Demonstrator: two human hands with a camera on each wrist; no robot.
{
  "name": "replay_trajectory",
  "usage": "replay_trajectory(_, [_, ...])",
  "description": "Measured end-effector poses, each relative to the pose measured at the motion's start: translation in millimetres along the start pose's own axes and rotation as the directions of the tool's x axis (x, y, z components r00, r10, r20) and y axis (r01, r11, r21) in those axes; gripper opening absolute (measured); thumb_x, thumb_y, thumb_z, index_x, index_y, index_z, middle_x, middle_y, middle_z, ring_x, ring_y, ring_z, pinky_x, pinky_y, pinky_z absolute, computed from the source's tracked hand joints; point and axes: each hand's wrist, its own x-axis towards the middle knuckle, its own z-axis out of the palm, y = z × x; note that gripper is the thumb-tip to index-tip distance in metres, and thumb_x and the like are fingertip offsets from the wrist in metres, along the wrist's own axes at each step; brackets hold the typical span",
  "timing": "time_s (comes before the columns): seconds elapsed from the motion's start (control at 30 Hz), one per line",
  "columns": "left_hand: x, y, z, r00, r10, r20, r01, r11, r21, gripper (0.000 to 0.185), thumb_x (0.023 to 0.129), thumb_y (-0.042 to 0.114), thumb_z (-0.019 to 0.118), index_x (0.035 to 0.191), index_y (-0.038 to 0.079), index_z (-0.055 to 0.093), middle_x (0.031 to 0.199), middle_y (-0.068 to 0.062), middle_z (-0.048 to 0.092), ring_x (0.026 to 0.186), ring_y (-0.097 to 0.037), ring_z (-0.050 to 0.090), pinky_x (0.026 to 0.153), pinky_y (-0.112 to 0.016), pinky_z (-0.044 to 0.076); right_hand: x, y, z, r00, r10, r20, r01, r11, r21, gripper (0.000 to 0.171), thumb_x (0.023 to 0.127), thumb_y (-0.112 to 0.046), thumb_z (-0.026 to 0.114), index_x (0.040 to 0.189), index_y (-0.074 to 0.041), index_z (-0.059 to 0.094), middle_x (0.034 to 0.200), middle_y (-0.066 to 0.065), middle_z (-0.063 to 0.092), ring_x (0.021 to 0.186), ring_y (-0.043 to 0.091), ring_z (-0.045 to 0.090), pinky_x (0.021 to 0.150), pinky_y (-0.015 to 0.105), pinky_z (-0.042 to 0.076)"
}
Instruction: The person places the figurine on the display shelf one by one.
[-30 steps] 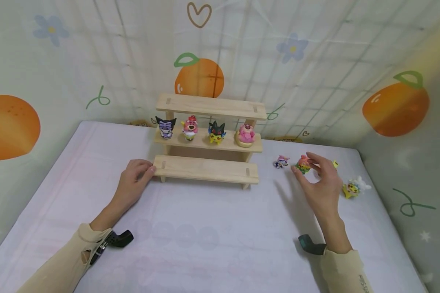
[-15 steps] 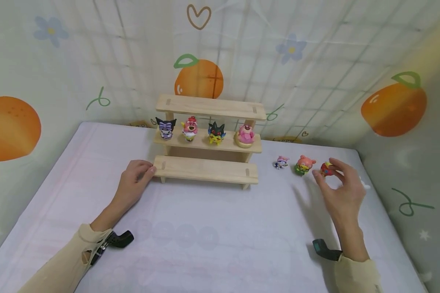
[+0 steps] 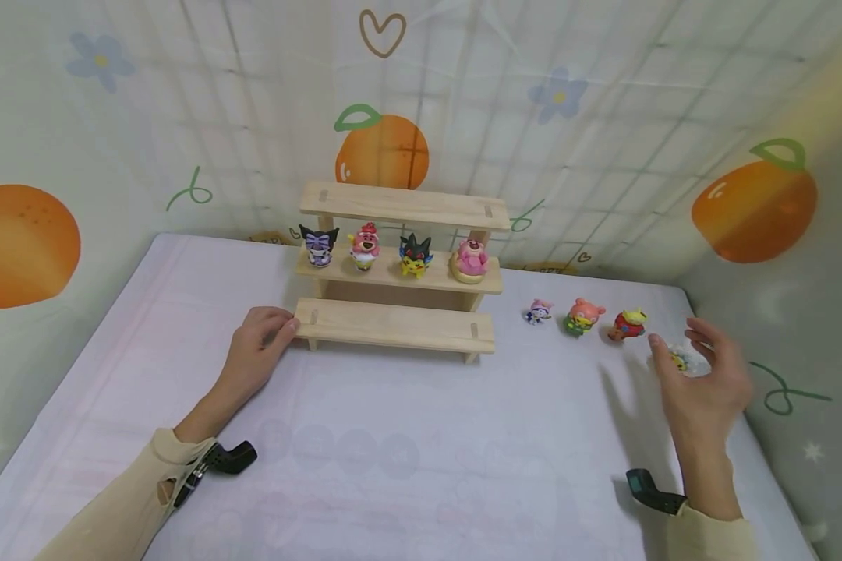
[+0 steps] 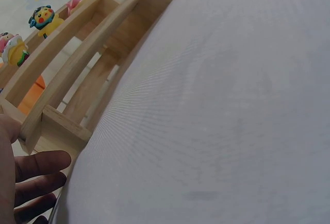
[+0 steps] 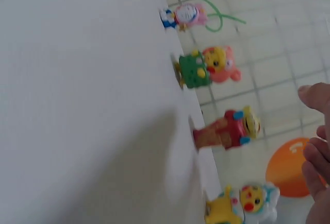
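Three-tier pale wooden display shelf at the back of the white cloth-covered surface; four small figurines on its middle tier. To its right, a row on the surface: pink-purple figurine, green-and-pink bear figurine, red-and-yellow figurine. Right hand, fingers spread and holding nothing, hovers just beside the yellow-and-white figurine, partly hiding it. Left hand rests with relaxed fingers against the shelf's bottom-left corner.
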Motion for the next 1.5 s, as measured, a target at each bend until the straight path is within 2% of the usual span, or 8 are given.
replay_trajectory(0.23, [0.5,2.2,1.2,1.000,-0.002,0.007,0.002,1.000,-0.003,0.033,0.107,0.024,0.063,0.107,-0.005,0.077,0.122,-0.017,0.068,0.126,-0.035,0.056,0.109,-0.056,0.041,-2,14,-15,0.997,0.062,-0.052,-0.063,0.998,-0.027,0.051,0.095,-0.022,0.080,0.143,-0.014,0.063,0.142,0.009,0.065,0.136,0.026,0.056,0.120,0.031,0.033])
replay_trajectory(0.33, [0.8,1.9,1.1,1.000,-0.003,0.010,0.003,1.000,-0.001,0.033,0.107,0.025,0.062,0.107,-0.005,0.077,0.123,-0.017,0.068,0.126,-0.035,0.056,0.110,-0.056,0.041,-2,24,-20,0.997,0.049,-0.059,-0.051,0.998,-0.029,0.051,0.094,-0.020,0.080,0.142,-0.013,0.064,0.143,0.012,0.063,0.137,0.030,0.054,0.120,0.038,0.031])
replay_trajectory(0.5, [-0.1,0.4,0.7,1.000,-0.008,0.007,0.008,1.000,0.005,0.034,0.107,0.025,0.062,0.110,-0.005,0.076,0.123,-0.017,0.068,0.126,-0.035,0.056,0.109,-0.056,0.041,-2,39,-20,0.996,0.062,-0.061,-0.063,0.998,-0.017,0.053,0.091,-0.021,0.083,0.141,-0.013,0.066,0.142,0.012,0.065,0.136,0.030,0.056,0.118,0.037,0.034])
replay_trajectory(0.6, [-0.5,-0.8,0.5,1.000,-0.008,0.006,0.008,1.000,0.005,0.034,0.107,0.026,0.062,0.111,-0.004,0.077,0.123,-0.017,0.068,0.126,-0.035,0.056,0.109,-0.056,0.041,-4,44,-18,0.993,0.118,-0.029,-0.119,0.993,-0.020,0.056,0.092,-0.024,0.083,0.144,-0.016,0.063,0.146,0.007,0.064,0.139,0.025,0.055,0.121,0.035,0.034])
replay_trajectory(0.8, [-0.1,-2.0,0.6,1.000,0.006,0.000,-0.006,1.000,0.002,0.033,0.107,0.026,0.062,0.108,-0.004,0.077,0.121,-0.017,0.069,0.125,-0.034,0.056,0.108,-0.055,0.041,-5,51,-12,0.976,0.211,0.055,-0.210,0.977,-0.031,0.059,0.094,-0.026,0.080,0.149,-0.018,0.059,0.152,0.008,0.059,0.144,0.028,0.051,0.126,0.040,0.029])
replay_trajectory(1.03, [0.3,-3.6,1.0,1.000,0.017,-0.006,-0.017,1.000,0.003,0.032,0.107,0.024,0.063,0.108,-0.005,0.077,0.120,-0.017,0.069,0.124,-0.034,0.057,0.107,-0.055,0.042,-4,56,-6,0.970,0.221,0.096,-0.215,0.974,-0.075,0.058,0.093,-0.023,0.081,0.147,-0.014,0.060,0.149,0.009,0.061,0.138,0.024,0.055,0.117,0.022,0.039])
replay_trajectory(1.33, [0.0,0.3,0.1,1.000,0.002,-0.001,-0.002,1.000,0.007,0.033,0.107,0.024,0.062,0.108,-0.005,0.077,0.121,-0.017,0.069,0.125,-0.035,0.056,0.108,-0.056,0.041,-4,58,-5,0.930,0.333,0.159,-0.320,0.942,-0.101,0.061,0.099,-0.028,0.075,0.154,-0.020,0.052,0.157,0.007,0.054,0.144,0.026,0.051,0.121,0.034,0.040])
replay_trajectory(1.5, [0.4,0.4,-0.1,1.000,0.004,0.001,-0.004,1.000,0.007,0.032,0.107,0.024,0.062,0.106,-0.005,0.077,0.121,-0.018,0.069,0.125,-0.035,0.056,0.108,-0.056,0.041,-4,61,-4,0.926,0.342,0.162,-0.331,0.939,-0.089,0.060,0.099,-0.026,0.074,0.154,-0.024,0.051,0.157,0.007,0.054,0.145,0.024,0.051,0.120,0.034,0.041])
